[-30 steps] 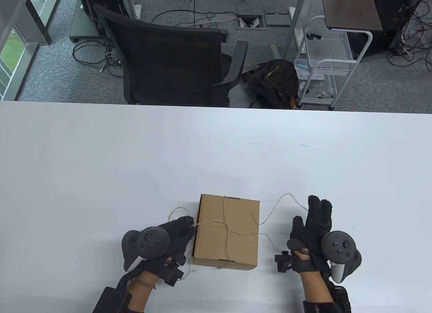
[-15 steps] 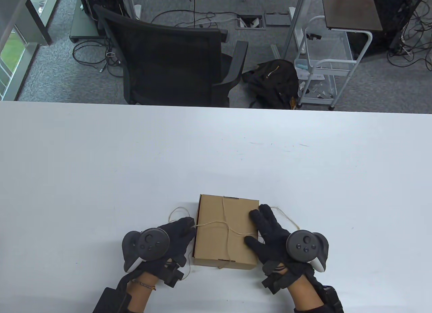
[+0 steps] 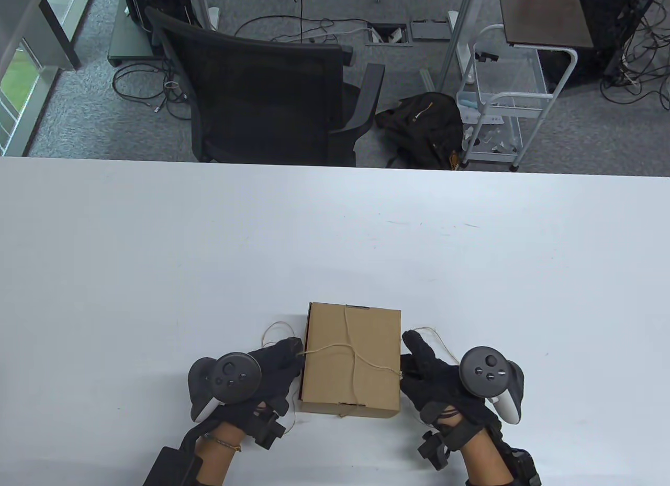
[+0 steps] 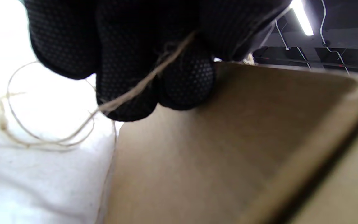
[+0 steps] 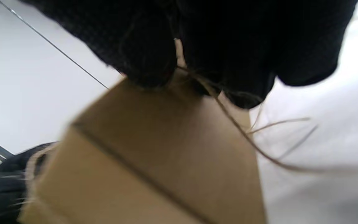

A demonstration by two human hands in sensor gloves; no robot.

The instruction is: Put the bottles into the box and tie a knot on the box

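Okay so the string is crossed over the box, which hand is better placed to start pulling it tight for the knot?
Left, probably. The left hand already pinches the string at the box edge. The right hand is at the opposite edge, but its grip is unclear.

I count one closed brown cardboard box (image 3: 352,361) and one thin beige twine string (image 3: 366,360). Two black-gloved hands; one white table (image 3: 335,234).
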